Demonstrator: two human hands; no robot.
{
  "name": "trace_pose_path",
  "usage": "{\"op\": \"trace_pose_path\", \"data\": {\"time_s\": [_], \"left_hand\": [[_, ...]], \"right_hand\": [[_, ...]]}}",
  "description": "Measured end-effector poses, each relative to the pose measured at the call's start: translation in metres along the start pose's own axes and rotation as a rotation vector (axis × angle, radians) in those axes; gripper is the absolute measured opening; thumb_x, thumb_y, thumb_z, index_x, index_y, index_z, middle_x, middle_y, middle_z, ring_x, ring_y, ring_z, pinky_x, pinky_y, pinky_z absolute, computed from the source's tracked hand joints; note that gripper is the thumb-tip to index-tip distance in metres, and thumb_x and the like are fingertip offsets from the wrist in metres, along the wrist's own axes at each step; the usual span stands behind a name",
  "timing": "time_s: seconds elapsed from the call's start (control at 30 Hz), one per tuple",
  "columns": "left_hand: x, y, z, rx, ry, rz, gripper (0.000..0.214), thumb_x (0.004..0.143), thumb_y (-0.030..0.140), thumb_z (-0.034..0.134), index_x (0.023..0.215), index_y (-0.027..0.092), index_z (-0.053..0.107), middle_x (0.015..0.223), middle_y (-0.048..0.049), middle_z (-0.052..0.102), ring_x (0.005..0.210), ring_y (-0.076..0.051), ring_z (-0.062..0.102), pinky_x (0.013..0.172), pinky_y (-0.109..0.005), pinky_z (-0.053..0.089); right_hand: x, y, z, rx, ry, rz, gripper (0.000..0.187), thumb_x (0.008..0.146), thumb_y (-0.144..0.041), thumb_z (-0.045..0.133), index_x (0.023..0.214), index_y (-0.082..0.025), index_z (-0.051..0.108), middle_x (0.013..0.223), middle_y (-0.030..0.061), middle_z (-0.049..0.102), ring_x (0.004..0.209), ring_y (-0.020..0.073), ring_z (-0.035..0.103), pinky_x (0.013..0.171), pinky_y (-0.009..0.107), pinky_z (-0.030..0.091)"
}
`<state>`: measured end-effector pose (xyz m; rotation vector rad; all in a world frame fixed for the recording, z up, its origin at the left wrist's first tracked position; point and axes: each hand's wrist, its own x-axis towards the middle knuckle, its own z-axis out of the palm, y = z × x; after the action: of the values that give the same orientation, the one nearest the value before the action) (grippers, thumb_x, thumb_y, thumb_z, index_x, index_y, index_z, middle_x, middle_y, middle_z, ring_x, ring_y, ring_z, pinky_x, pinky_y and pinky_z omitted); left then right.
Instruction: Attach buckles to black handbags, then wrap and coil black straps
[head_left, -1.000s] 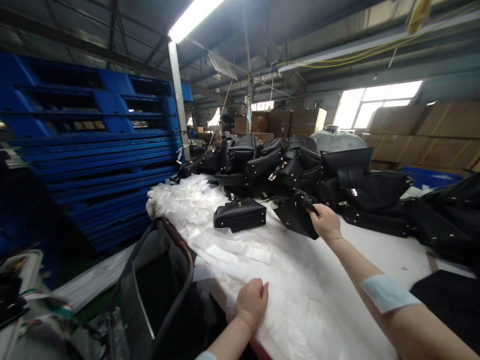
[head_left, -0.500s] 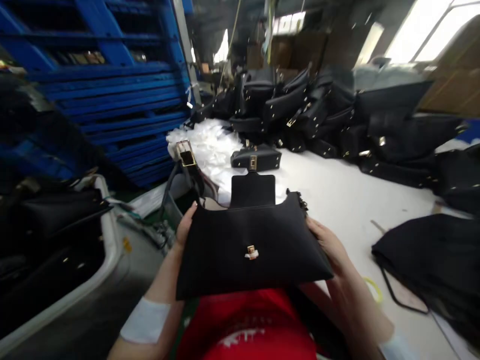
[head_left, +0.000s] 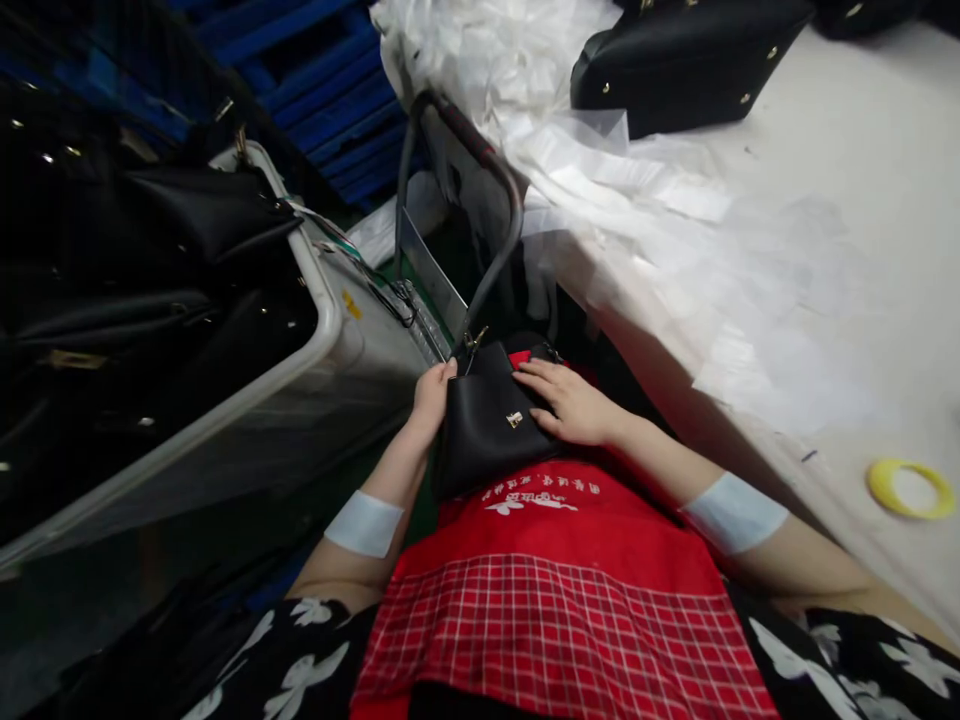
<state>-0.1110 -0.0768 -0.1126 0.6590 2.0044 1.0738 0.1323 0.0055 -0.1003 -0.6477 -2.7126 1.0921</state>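
Note:
A black handbag [head_left: 487, 430] with a small gold clasp lies low in front of me, against my red apron [head_left: 600, 520]. My left hand [head_left: 433, 400] grips its upper left corner, the thumb on top by the rim and the other fingers hidden behind. Across the bag's right side rests my right hand [head_left: 574, 402], its fingers stretched out and lying on the leather near the clasp. A gold metal fitting [head_left: 474, 340] shows at the bag's top edge. The far side of the bag is hidden.
To the left stands a pale bin [head_left: 326, 320] filled with black bags [head_left: 210, 210]. A white-topped table [head_left: 847, 470] on the right bears thin white sheets [head_left: 645, 190], another black bag [head_left: 682, 70] and a yellow tape roll [head_left: 911, 488]. A curved metal bar [head_left: 510, 215] rises ahead.
The handbag has come down from in front of me to my apron. My right hand has gone from gripping its right edge to lying on its front. My view has tilted down and left.

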Motion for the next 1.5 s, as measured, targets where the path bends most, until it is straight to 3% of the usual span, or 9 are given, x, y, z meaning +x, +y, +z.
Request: {"op": "trace_pose_path", "data": {"time_s": [0.17,0.27,0.37,0.5,0.67,0.97,1.1,1.27,1.5], "left_hand": [[-0.025,0.03,-0.014,0.22,0.198,0.347,0.04,0.093,0.036,0.05,0.057,0.02,0.044,0.055,0.003,0.043,0.056,-0.013,0.041,0.06,-0.025,0.032],[-0.049,0.047,-0.01,0.484,-0.121,0.574,0.033,0.091,0.037,0.055,0.064,0.019,0.058,0.06,0.0005,0.055,0.059,-0.014,0.05,0.062,-0.025,0.036],[-0.056,0.053,0.002,0.733,-0.431,0.555,0.019,0.086,0.036,0.064,0.081,0.019,0.071,0.065,-0.0005,0.061,0.062,-0.015,0.054,0.061,-0.026,0.038],[-0.042,0.046,0.016,0.91,-0.524,0.486,0.025,0.081,0.041,0.07,0.092,0.019,0.074,0.067,-0.0012,0.063,0.063,-0.017,0.056,0.06,-0.028,0.037],[-0.023,0.039,0.027,0.925,-0.623,0.422,0.027,0.083,0.046,0.064,0.081,0.02,0.073,0.064,-0.0012,0.063,0.058,-0.016,0.052,0.057,-0.028,0.032],[-0.017,0.039,0.041,0.419,-0.743,0.199,0.03,0.074,0.043,0.066,0.065,0.016,0.056,0.058,0.003,0.051,0.054,-0.011,0.043,0.053,-0.024,0.031],[-0.031,0.048,0.04,-0.065,-0.805,0.016,0.032,0.069,0.04,0.074,0.066,0.015,0.054,0.054,0.0055,0.044,0.048,-0.006,0.034,0.048,-0.021,0.023],[-0.041,0.074,-0.001,-0.646,-0.703,-0.077,0.033,0.067,0.03,0.074,0.063,0.018,0.044,0.054,0.0086,0.026,0.04,-0.003,0.015,0.04,-0.02,0.013],[-0.035,0.088,-0.072,-0.741,-0.358,0.014,0.034,0.068,0.025,0.072,0.06,0.018,0.039,0.066,0.0017,0.041,0.052,-0.007,0.04,0.041,-0.017,0.025]], "right_hand": [[0.018,0.0,0.022,-0.004,-0.09,-0.07,0.054,0.084,-0.021,0.052,0.137,-0.008,0.052,0.137,0.0177,0.056,0.128,0.0269,0.05,0.111,0.044,0.037],[0.019,0.002,0.027,-0.013,-0.042,-0.052,0.047,0.086,-0.021,0.051,0.131,-0.011,0.058,0.135,0.0156,0.058,0.127,0.0266,0.051,0.111,0.044,0.037],[0.017,0.003,0.028,-0.021,-0.012,0.003,0.043,0.086,-0.023,0.053,0.127,-0.01,0.061,0.132,0.0159,0.06,0.126,0.027,0.052,0.111,0.043,0.038],[0.016,0.004,0.027,-0.036,0.015,0.024,0.037,0.087,-0.025,0.055,0.12,-0.012,0.066,0.129,0.0152,0.063,0.124,0.0272,0.054,0.11,0.043,0.038],[0.016,0.005,0.026,-0.047,0.043,0.037,0.033,0.086,-0.025,0.057,0.114,-0.013,0.069,0.126,0.0147,0.064,0.122,0.027,0.055,0.11,0.042,0.038],[0.032,0.013,0.014,-0.148,0.111,0.094,0.048,0.081,-0.013,0.052,0.127,-0.009,0.061,0.139,0.0172,0.054,0.133,0.0283,0.044,0.115,0.046,0.028],[0.055,0.008,-0.006,-0.289,0.008,0.09,0.034,0.095,-0.026,0.043,0.103,-0.01,0.072,0.105,0.0173,0.072,0.104,0.0282,0.063,0.103,0.044,0.037],[0.039,-0.026,-0.03,-0.215,0.046,0.215,0.045,0.094,-0.054,0.047,0.078,-0.018,0.068,0.076,0.0094,0.071,0.07,0.021,0.064,0.067,0.031,0.041],[-0.027,-0.075,-0.036,-0.118,0.077,-0.2,0.031,0.097,-0.037,0.05,0.074,-0.019,0.06,0.068,0.0026,0.064,0.066,0.0156,0.056,0.072,0.032,0.035]]}}
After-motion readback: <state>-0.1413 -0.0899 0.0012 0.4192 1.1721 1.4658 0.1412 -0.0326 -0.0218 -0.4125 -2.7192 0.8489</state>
